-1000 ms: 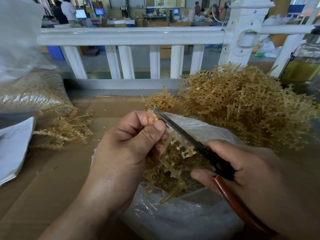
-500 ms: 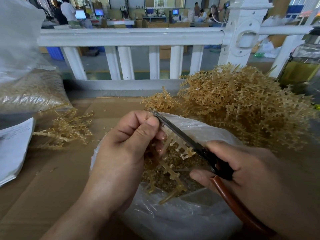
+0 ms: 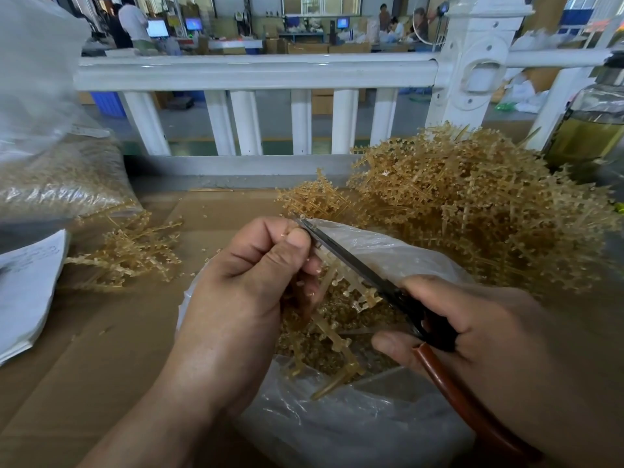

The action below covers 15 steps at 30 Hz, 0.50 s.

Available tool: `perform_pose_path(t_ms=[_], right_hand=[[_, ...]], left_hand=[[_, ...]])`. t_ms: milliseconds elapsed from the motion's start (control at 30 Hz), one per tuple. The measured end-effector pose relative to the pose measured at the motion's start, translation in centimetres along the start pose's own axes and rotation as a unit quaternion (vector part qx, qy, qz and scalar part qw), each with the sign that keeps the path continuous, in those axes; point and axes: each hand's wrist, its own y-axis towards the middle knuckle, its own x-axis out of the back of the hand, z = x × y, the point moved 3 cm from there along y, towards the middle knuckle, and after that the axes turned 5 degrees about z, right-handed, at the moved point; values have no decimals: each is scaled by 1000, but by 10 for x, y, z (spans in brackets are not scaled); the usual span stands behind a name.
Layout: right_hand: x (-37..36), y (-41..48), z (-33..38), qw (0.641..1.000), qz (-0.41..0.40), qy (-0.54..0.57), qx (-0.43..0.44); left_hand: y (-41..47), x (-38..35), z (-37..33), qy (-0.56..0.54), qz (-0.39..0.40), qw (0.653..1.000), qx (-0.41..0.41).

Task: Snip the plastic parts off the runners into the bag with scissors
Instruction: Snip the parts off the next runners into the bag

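Note:
My left hand grips an amber plastic runner and holds it over the open clear plastic bag. The bag holds a heap of small amber snipped parts. My right hand grips scissors with dark blades and a reddish-brown handle. The blades lie closed along the runner's upper edge, their tip beside my left thumb. Most of the runner's top is hidden behind my left fingers.
A big pile of uncut runners fills the right side. A smaller heap of runners lies on the cardboard at the left, near a filled bag and papers. A white railing and a bottle stand behind.
The scissor blades have slid up along the runner towards my left thumb. The runner tip that stuck out above my fingers is no longer visible. Both hands stay over the bag.

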Motion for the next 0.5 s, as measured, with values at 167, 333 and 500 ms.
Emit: perform_pose_path(t_ms=[167, 333, 500], right_hand=[[-1, 1, -1, 1000, 8, -5, -10], [-2, 2, -2, 999, 36, 17, -30], [-2, 2, 0, 998, 51, 21, -29]], left_hand=[[0, -1, 0, -7, -6, 1000, 11], [0, -2, -3, -50, -17, 999, 10], [-2, -2, -5, -30, -7, 1000, 3]])
